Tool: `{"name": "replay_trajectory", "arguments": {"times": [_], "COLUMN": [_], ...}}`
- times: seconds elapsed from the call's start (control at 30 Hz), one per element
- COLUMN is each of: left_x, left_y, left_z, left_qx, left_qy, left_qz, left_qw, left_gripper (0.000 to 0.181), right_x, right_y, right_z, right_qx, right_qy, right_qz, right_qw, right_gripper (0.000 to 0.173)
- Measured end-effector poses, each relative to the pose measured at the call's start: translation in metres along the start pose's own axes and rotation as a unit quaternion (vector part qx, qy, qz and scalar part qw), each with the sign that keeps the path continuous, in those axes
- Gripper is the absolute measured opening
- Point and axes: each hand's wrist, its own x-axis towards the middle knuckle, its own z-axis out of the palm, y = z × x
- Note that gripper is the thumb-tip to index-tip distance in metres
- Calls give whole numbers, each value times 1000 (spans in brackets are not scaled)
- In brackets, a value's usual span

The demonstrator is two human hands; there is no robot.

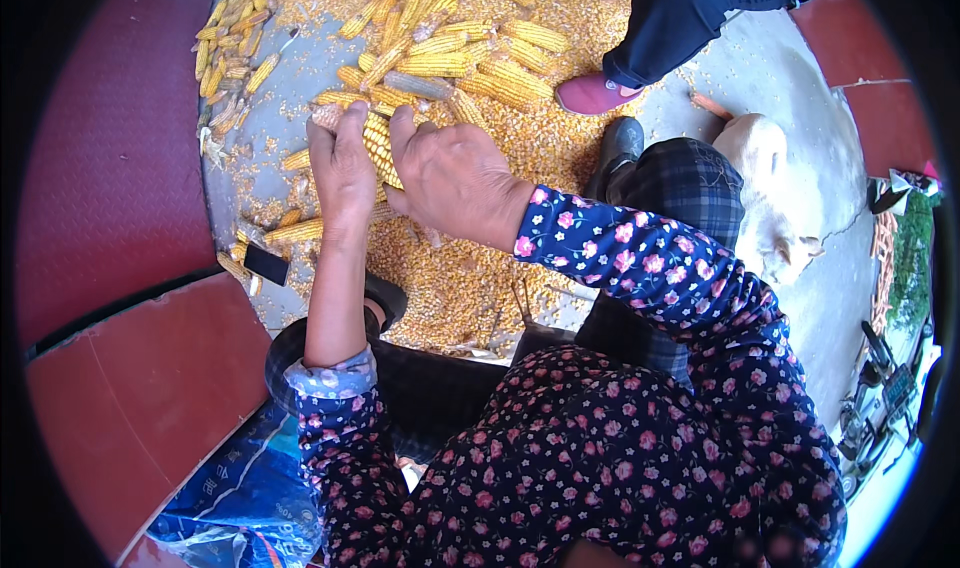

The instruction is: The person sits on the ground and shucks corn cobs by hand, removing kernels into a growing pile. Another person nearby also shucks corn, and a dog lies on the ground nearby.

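Observation:
My left hand (343, 163) is wrapped around a yellow ear of corn (381, 150), near its pale, partly bare end. Against the other side of the same ear, my right hand (450, 170) presses with its fingers; a thin dark edge shows between the hands, and I cannot tell what it is. Below them spreads a heap of loose corn kernels (450, 290). Unshelled corn ears (510, 80) lie piled just beyond my hands, and a greyish ear (417, 85) rests among them.
A black phone (266, 264) lies at the left by some cobs. More ears (232, 50) are piled at the upper left. Another person's leg (675, 20) and red shoe (596, 93) stand at the upper right. A pale dog (765, 185) lies on the concrete floor (832, 298).

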Motion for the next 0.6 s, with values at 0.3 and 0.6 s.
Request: {"name": "replay_trajectory", "arguments": {"times": [0.3,0.6], "left_x": [-2,4], "left_y": [-6,4], "left_z": [2,6], "left_qx": [-67,-117], "left_qy": [54,38], "left_qz": [-99,-80], "left_qw": [991,989], "left_gripper": [45,39], "right_x": [-4,10], "right_y": [0,9], "right_z": [-2,-11], "right_qx": [-26,400], "right_qy": [-5,-123], "right_qz": [-1,192], "right_qw": [1000,888], "right_gripper": [66,63]}}
